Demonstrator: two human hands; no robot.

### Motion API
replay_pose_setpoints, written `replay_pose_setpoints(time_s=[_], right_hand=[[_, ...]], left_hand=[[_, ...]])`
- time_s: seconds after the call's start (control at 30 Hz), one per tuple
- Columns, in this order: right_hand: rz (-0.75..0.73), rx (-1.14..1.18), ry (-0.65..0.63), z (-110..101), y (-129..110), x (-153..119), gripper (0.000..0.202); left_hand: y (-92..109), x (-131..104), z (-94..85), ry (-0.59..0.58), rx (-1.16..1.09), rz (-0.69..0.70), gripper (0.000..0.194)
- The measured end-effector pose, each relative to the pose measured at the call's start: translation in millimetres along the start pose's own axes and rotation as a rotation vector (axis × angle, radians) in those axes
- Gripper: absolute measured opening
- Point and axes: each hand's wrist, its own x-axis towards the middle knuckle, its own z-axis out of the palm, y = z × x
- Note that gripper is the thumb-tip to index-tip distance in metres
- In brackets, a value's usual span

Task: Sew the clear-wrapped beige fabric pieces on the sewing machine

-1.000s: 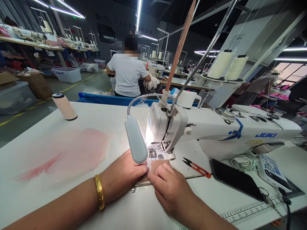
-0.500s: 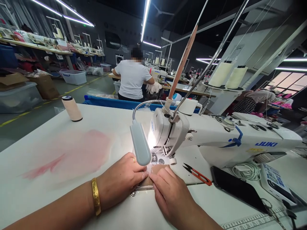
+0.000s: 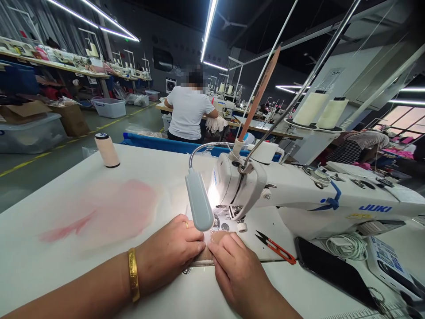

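Note:
A small piece of brown fabric [image 3: 207, 254] lies at the front of the sewing machine [image 3: 288, 181], just before its needle area. My left hand [image 3: 169, 246] presses the fabric's left side, with thumb and fingers closed together at its edge. From the right, my right hand [image 3: 241, 268] pinches the same piece, its fingertips almost meeting the left thumb. Part of the fabric is hidden under both hands. A grey lamp head [image 3: 200, 201] on a bent metal neck lights the spot and covers part of the needle area.
Orange thread snips [image 3: 275, 247] and a black phone [image 3: 334, 272] lie to the right, near a coiled white cable [image 3: 347, 246]. A peach thread cone [image 3: 106, 150] stands on the white table [image 3: 109, 274] at back left. Ahead, a person [image 3: 188, 110] sits at another machine.
The camera has turned slightly left, so the surroundings sit a little further right in view. Both hands stay on the brown fabric with hardly any movement.

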Motion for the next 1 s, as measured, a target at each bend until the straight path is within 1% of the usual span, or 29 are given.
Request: replay_pose_setpoints(time_s=[0.17,0.33,0.43,0.5,0.63,0.7,0.83,1.0], right_hand=[[0.070,-0.011,-0.055,1.4,3.2,1.1,0.031],[0.148,-0.032,-0.138,1.5,7.2,3.1,0.030],[0.172,-0.039,-0.165,1.4,7.5,3.8,0.031],[0.175,-0.044,-0.164,1.1,7.2,3.9,0.032],[0.173,-0.025,-0.150,-0.1,8.3,2.8,0.033],[0.181,-0.018,-0.123,-1.3,10.2,2.6,0.032],[0.227,-0.052,-0.060,-6.5,15.5,5.3,0.031],[0.278,-0.055,-0.053,-12.7,18.5,9.3,0.034]], left_hand=[[-1.3,5.6,-1.2,0.020,0.000,-0.033,0.026],[-6.6,10.4,3.8,0.040,0.024,-0.059,0.029],[-8.8,11.9,5.6,0.041,0.015,-0.064,0.030],[-8.4,13.3,4.7,0.033,0.006,-0.081,0.030],[-5.3,17.3,1.0,-0.001,-0.004,-0.191,0.035],[-4.6,19.2,-0.2,-0.013,0.006,-0.237,0.037],[-6.7,21.8,-1.5,-0.028,0.003,-0.257,0.035],[-8.9,22.9,-0.6,-0.048,-0.006,-0.292,0.034]])
